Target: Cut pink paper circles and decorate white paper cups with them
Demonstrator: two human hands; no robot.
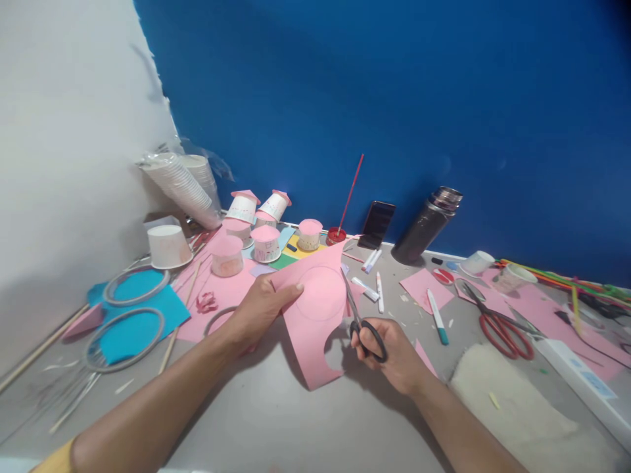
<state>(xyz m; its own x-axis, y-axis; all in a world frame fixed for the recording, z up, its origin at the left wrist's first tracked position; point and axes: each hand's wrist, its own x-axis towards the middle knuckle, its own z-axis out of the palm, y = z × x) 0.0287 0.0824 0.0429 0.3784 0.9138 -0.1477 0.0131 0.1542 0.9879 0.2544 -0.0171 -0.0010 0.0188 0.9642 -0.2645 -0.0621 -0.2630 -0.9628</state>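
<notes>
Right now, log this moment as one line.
left hand: holds pink paper | right hand: holds black-handled scissors, blades at paper's right edge | paper: circle outline, curved cutout lower right | beyond: phone, dark flask

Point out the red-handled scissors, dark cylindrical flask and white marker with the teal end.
Red-handled scissors (487, 315): head view, where the handles meet.
Dark cylindrical flask (424, 228): head view, its body.
White marker (436, 312): head view, its white barrel.

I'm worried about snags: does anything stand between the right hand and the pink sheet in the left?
Only the black-handled scissors that the right hand holds, blades at the pink sheet; nothing else visible is between them.
</notes>
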